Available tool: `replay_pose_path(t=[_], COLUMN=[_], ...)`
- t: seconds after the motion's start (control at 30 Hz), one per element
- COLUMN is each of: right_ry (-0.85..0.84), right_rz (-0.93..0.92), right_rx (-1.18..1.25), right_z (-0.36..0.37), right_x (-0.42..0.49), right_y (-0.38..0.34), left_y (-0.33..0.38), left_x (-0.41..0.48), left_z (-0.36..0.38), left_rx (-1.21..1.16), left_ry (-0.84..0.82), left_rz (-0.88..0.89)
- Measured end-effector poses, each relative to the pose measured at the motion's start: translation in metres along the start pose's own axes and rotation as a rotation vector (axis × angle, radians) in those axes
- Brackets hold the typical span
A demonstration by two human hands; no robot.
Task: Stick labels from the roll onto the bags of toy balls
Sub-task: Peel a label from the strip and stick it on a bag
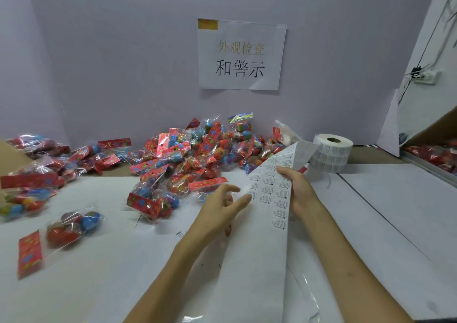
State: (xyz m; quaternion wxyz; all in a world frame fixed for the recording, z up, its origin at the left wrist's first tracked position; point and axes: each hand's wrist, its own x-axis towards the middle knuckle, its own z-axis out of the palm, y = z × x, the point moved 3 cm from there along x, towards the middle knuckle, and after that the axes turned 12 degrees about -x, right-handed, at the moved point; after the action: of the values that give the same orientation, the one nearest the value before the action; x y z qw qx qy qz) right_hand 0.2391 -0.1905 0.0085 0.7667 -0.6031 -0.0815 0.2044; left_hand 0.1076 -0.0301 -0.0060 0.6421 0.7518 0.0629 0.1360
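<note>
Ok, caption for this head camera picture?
Right hand holds the label strip; left hand reaches for it, beside toy-ball bags.

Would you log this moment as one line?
right hand: holds label strip | left hand: at strip edge | bags: piled behind

A white paper sign point(241, 55) with Chinese characters is fixed on the lilac wall point(111, 62), high above and behind the fingers point(235, 189), and a piece of yellow tape point(207, 24) is seen on its upper left corner. Far to the right of the fingers and higher, a white power strip point(426, 76) with dark cables point(416, 71) is seen. The white table point(395, 211) is spread under the fingers, and a brown cardboard edge point(12, 157) is seen far to their left.
</note>
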Motion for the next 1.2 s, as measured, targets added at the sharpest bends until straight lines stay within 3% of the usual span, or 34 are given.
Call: replay_pose_path(t=[0.1,0.17,0.3,0.43,0.53,0.63,0.7,0.77,1.2], right_ry=[0.012,0.106,0.439,0.631,0.663,0.408,0.168,0.051,-0.187], right_rz=[-0.008,-0.029,-0.211,-0.636,-0.938,-1.021,-0.943,-0.866,-0.604], right_rx=[-0.010,-0.065,-0.636,-1.191,-1.321,-1.269,-1.243,-1.229,-1.105], right_z=[-0.002,-0.004,-0.006,0.003,0.025,0.042,0.044,0.041,0.029], right_x=[0.004,0.007,0.006,-0.007,-0.020,-0.026,-0.025,-0.023,-0.020], right_y=[0.001,0.004,0.008,-0.002,-0.011,-0.007,0.001,0.005,0.007], left_y=[0.000,0.002,0.005,0.004,0.003,0.001,0.001,0.000,0.001], left_x=[-0.003,-0.004,-0.005,-0.006,-0.006,-0.005,-0.004,-0.004,-0.006], left_z=[0.007,0.006,0.002,0.001,0.000,-0.002,-0.003,-0.003,-0.002], left_rx=[-0.093,-0.105,-0.119,-0.142,-0.149,-0.166,-0.153,-0.127,-0.085], left_ry=[-0.165,-0.164,-0.104,-0.054,-0.024,-0.006,0.010,0.020,-0.010], left_rz=[-0.122,-0.106,-0.104,-0.153,-0.200,-0.215,-0.211,-0.199,-0.191])
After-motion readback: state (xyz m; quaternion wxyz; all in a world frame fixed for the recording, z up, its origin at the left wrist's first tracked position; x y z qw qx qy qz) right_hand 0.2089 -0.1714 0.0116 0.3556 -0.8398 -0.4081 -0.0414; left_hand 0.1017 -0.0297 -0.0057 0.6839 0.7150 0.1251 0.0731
